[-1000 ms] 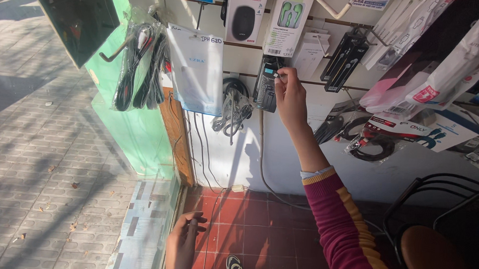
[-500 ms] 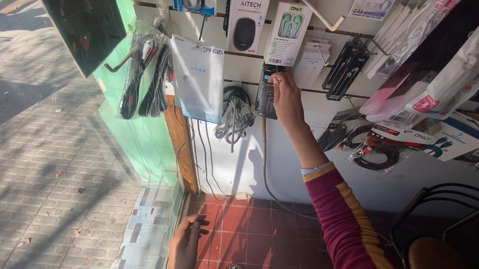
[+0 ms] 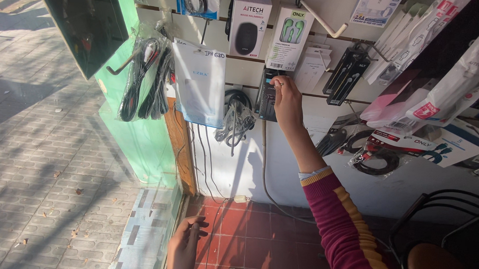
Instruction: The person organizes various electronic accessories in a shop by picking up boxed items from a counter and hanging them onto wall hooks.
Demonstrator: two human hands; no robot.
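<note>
Fingers (image 3: 281, 84) of right hand (image 3: 287, 100) pinched on top edge of dark flat rectangular blister pack (image 3: 266, 94), which hangs on white slatted display wall (image 3: 247, 66), below white earbud box (image 3: 290, 36) and right of clear bag of coiled black cables (image 3: 237, 117). Step, as judged: seating or lifting pack at its peg; peg hidden behind hand, so cannot tell which. Next move calls for steady vertical control at hanger hole. Left hand (image 3: 184, 247) low over red tiled floor (image 3: 246, 235), fingers loosely apart, holding nothing. Clear bags (image 3: 146, 78) at left hold black cable coils.
</note>
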